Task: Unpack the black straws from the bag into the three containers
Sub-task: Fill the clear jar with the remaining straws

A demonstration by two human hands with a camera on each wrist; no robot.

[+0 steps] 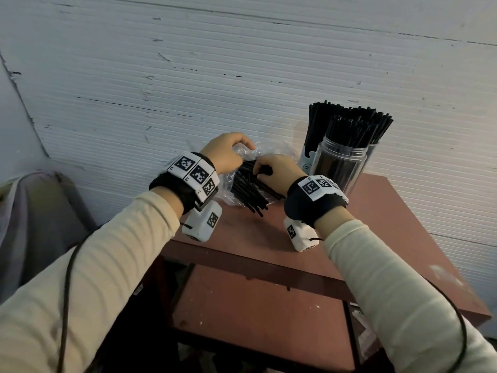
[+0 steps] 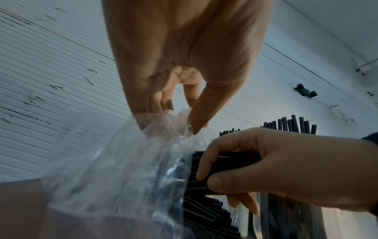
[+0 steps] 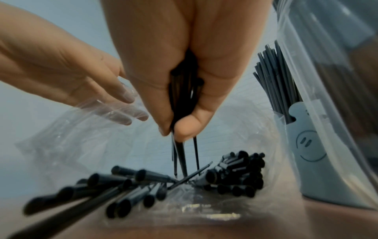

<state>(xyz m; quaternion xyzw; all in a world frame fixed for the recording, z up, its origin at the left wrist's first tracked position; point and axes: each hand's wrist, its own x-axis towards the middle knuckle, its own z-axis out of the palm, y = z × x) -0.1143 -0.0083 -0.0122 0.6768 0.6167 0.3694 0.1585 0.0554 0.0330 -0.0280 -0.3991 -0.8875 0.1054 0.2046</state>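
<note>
A clear plastic bag (image 1: 228,181) lies on the brown table (image 1: 376,211) with black straws (image 1: 250,195) spilling out of its near end. My left hand (image 1: 228,152) pinches the bag's upper edge (image 2: 174,119) and lifts it. My right hand (image 1: 274,170) grips a small bundle of black straws (image 3: 184,90) inside the bag's mouth. More straws (image 3: 241,174) lie loose in the bag below. Right of the bag stand the containers: a clear jar (image 1: 341,165) full of straws, a pale blue holder with a smiley face (image 3: 309,145), and a third container behind them, mostly hidden.
A white ribbed wall (image 1: 242,63) runs right behind the table. A lower brown shelf (image 1: 255,313) sits under the tabletop at the front. Grey cloth (image 1: 35,216) hangs at the left. Bare tabletop lies in front of the bag.
</note>
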